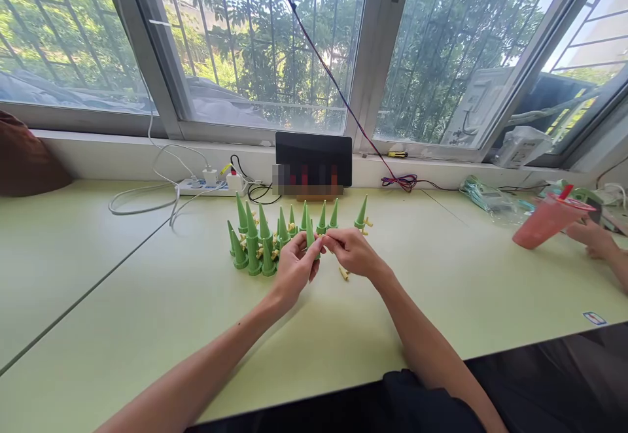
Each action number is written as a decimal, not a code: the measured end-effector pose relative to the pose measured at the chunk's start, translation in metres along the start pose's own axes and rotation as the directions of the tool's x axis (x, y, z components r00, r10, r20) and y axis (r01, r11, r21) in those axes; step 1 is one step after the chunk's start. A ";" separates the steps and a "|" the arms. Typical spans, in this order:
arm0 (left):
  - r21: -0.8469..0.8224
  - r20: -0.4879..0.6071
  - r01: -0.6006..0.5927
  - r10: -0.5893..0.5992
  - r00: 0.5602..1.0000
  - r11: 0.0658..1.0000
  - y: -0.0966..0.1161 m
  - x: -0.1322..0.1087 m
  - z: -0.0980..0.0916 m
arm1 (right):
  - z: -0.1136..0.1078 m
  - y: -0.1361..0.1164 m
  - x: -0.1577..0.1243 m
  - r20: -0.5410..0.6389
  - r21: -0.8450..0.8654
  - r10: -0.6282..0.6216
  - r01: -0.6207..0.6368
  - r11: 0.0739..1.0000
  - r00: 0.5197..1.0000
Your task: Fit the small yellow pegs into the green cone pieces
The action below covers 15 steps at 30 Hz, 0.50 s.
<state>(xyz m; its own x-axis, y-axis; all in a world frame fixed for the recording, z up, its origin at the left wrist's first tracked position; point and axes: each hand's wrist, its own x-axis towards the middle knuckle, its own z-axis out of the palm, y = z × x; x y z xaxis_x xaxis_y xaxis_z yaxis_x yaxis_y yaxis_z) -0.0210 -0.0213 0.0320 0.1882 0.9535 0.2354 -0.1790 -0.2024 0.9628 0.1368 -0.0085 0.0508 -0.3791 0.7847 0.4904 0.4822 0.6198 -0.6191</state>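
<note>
A green cone with a round base is held upright in my left hand, its fingers wrapped round the lower part. Close against its right side, my right hand is closed in a pinch; whatever lies between the fingertips is too small and hidden to name. Several similar green cones stand in a cluster to the left and behind, with small pale-yellow pieces among them. Another cone stands alone beyond my right hand. Beneath that hand, a pale-yellow piece lies on the table.
A dark tablet leans by the window wall, beside a white power strip and cables. Bundled wire and plastic packets lie toward the right. At far right, another person's hand is near a tilted pink cup.
</note>
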 end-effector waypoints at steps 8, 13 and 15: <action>0.021 0.000 -0.032 0.032 0.999 0.999 0.002 -0.001 -0.001 | 0.000 -0.002 0.000 0.011 0.024 0.000 0.000 1.000 1.000; 0.005 -0.004 -0.074 0.074 0.997 0.997 0.001 0.000 -0.001 | 0.001 -0.003 0.000 -0.003 0.044 0.014 -0.014 0.999 1.000; -0.020 -0.006 -0.071 0.071 0.997 0.997 0.001 0.001 -0.001 | 0.001 -0.002 0.000 -0.015 0.038 0.015 -0.014 0.999 1.000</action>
<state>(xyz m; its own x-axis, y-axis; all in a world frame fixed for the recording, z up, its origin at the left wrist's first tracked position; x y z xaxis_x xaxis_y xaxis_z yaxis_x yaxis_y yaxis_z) -0.0214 -0.0206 0.0327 0.1696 0.9379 0.3028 -0.2110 -0.2655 0.9407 0.1351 -0.0098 0.0518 -0.3596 0.7938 0.4905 0.4570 0.6081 -0.6491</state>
